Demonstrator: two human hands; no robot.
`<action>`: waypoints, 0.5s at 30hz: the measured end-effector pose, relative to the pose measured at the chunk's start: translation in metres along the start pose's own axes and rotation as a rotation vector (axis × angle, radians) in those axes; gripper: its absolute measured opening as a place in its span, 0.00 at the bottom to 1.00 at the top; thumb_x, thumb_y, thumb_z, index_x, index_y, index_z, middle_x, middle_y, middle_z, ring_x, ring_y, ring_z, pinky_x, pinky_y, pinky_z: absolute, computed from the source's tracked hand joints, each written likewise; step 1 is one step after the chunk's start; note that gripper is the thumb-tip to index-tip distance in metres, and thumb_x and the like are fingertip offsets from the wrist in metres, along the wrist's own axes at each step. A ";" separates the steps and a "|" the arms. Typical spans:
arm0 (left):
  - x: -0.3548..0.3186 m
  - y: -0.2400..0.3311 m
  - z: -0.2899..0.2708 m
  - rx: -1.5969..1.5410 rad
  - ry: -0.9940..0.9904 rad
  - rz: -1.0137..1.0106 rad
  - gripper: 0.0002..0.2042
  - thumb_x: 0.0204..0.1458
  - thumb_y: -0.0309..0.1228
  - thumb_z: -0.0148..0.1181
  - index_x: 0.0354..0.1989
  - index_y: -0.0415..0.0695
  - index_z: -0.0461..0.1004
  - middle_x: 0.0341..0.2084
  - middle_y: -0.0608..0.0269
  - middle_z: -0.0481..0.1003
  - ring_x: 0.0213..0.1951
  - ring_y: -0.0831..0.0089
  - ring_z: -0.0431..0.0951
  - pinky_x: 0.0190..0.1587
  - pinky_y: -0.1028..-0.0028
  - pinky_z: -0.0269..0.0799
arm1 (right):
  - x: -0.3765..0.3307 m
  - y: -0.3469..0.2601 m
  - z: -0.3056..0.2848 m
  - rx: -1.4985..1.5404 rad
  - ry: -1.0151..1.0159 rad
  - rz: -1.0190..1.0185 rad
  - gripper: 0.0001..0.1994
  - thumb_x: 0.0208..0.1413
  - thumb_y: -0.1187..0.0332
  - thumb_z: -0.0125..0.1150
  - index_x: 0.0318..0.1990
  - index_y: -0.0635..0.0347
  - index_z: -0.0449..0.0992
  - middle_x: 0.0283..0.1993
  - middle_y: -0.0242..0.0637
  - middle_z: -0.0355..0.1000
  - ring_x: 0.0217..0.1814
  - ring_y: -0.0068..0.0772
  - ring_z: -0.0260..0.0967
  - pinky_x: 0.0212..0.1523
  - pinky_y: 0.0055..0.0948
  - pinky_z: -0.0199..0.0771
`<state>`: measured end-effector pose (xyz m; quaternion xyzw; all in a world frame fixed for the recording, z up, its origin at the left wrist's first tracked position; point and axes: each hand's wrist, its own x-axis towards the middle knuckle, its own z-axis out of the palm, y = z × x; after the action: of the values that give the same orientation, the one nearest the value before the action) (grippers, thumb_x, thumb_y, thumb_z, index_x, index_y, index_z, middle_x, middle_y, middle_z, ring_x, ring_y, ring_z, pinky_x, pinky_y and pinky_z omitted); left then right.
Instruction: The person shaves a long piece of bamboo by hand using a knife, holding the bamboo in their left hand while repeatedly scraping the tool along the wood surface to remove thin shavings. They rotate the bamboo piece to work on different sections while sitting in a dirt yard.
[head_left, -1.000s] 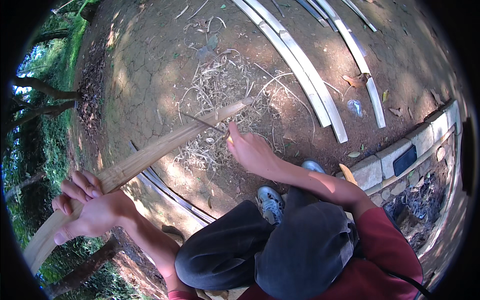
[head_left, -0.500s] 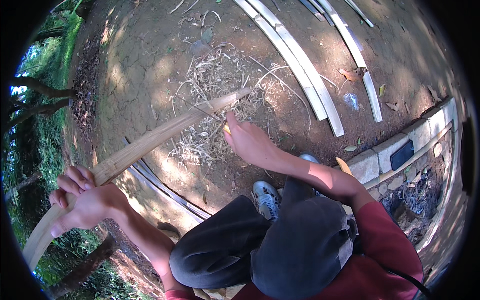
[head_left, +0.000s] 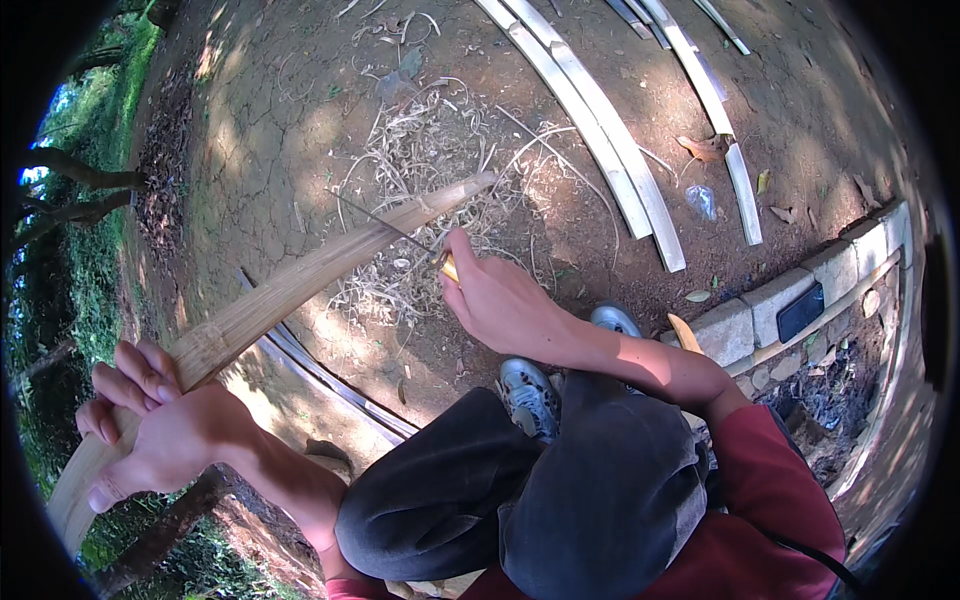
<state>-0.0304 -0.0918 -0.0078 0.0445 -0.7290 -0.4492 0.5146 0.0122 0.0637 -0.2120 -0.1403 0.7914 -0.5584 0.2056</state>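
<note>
A long, pale bamboo strip (head_left: 290, 285) runs slantwise from the lower left to a narrowed far end over the shavings. My left hand (head_left: 180, 425) grips it near its lower end, fingers over the top edge and thumb along the near side. In my right hand (head_left: 495, 295) is a knife (head_left: 450, 266) with a yellowish handle. Its thin dark blade points up and left and lies across the strip, short of the far end. Most of the handle is hidden inside my closed fingers.
Curled shavings (head_left: 425, 150) cover the dirt beneath the strip's tip. Several split bamboo lengths (head_left: 590, 115) lie at the upper right, and darker strips (head_left: 335, 375) beside my left knee. A low brick border (head_left: 715, 330) at right bears a black phone (head_left: 800, 311).
The knife blade has moved a little down the strip, toward my left hand, and its tip sticks out farther past the strip. My left hand has shifted slightly left with the strip.
</note>
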 end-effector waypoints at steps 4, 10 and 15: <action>0.000 -0.006 0.003 -0.008 -0.046 0.015 0.35 0.48 0.73 0.26 0.26 0.48 0.53 0.14 0.64 0.48 0.15 0.74 0.49 0.17 0.78 0.46 | -0.003 0.009 0.002 -0.017 0.025 -0.005 0.15 0.60 0.70 0.46 0.48 0.73 0.56 0.16 0.52 0.67 0.20 0.58 0.69 0.23 0.50 0.70; 0.011 -0.015 0.010 0.008 -0.025 -0.019 0.36 0.48 0.74 0.26 0.27 0.47 0.55 0.14 0.63 0.50 0.16 0.73 0.50 0.17 0.78 0.47 | 0.025 0.046 0.012 -0.148 0.110 0.008 0.11 0.60 0.69 0.47 0.44 0.67 0.58 0.16 0.49 0.68 0.20 0.57 0.70 0.22 0.49 0.69; 0.007 -0.008 0.014 -0.038 -0.034 -0.026 0.36 0.46 0.75 0.29 0.27 0.48 0.55 0.14 0.64 0.50 0.16 0.73 0.50 0.16 0.78 0.46 | 0.038 0.116 0.026 -0.210 0.138 0.118 0.10 0.59 0.71 0.48 0.43 0.68 0.59 0.17 0.51 0.68 0.22 0.56 0.71 0.22 0.49 0.69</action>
<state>-0.0483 -0.0921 -0.0095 0.0364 -0.7283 -0.4706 0.4968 -0.0080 0.0644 -0.3357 -0.0757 0.8645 -0.4678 0.1674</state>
